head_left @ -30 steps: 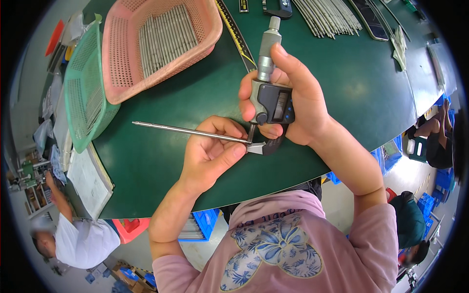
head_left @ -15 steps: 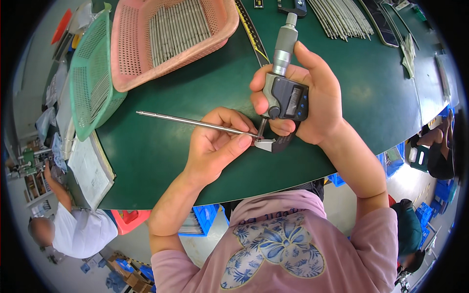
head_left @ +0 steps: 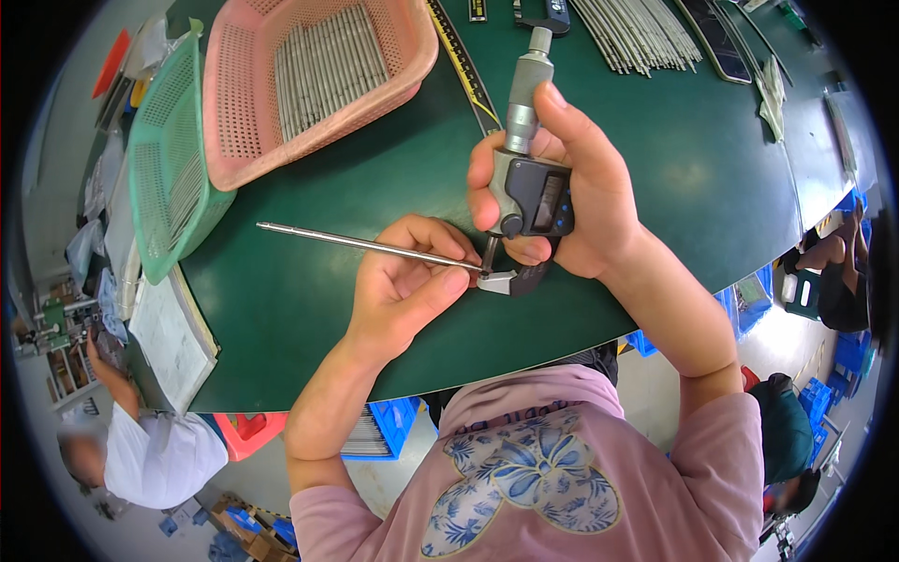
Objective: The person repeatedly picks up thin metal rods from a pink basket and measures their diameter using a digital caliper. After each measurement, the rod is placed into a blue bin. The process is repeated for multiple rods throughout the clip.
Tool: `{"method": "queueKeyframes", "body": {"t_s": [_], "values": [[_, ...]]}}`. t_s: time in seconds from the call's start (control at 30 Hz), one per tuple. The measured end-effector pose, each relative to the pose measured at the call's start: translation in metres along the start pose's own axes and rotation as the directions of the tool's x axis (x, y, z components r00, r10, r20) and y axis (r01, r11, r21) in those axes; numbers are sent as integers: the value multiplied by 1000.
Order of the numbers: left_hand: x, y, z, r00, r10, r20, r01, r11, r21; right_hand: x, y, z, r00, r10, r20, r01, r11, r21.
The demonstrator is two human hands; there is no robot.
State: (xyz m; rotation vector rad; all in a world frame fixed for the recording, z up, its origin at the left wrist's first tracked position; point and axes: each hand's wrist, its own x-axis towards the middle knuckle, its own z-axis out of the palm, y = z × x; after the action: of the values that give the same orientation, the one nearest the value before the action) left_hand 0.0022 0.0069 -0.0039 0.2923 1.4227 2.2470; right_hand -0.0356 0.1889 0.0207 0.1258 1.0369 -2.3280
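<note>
My left hand (head_left: 403,290) pinches a thin metal rod (head_left: 356,242) near its right end; the other end sticks out to the left. That right end sits at the jaws of a digital micrometer (head_left: 536,195), between its spindle and anvil. Whether both faces touch the rod I cannot tell. My right hand (head_left: 595,187) is wrapped round the micrometer's frame, thumb up along the barrel, its display facing up. Both hands are above the green table (head_left: 290,318).
A pink basket (head_left: 234,103) full of metal rods stands at the far left, beside a green basket (head_left: 154,187) with more rods. Loose rods (head_left: 637,33), a phone (head_left: 714,42) and a ruler (head_left: 464,66) lie farther back. A co-worker (head_left: 159,450) sits at left.
Both hands, with the rod and micrometer, have shifted slightly left in the picture. The baskets and table items have shifted left too. The rod's end stays at the micrometer jaws.
</note>
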Motion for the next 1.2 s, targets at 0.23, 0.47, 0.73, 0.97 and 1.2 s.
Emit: {"method": "queueKeyframes", "body": {"t_s": [0.23,0.47,0.73,0.97,1.2], "values": [[-1,2,2,996,-42,-73,42,999,3,-1,1,0,1000,-5,-4,5,1000,-11],[-1,0,-2,998,-35,-60,34,999,-30,0,-1,-3,998,53,29,-56,994,93],[0,-2,-3,1000,24,-13,-24,999,-36,0,0,1,999,40,-14,-39,995,91],[1,-1,-2,1000,25,2,-25,999,-31,0,0,0,999,36,-9,-35,994,101],[1,-1,-1,1000,12,1,-12,1000,-25,-1,-1,-1,998,63,-20,-61,996,58]]}}
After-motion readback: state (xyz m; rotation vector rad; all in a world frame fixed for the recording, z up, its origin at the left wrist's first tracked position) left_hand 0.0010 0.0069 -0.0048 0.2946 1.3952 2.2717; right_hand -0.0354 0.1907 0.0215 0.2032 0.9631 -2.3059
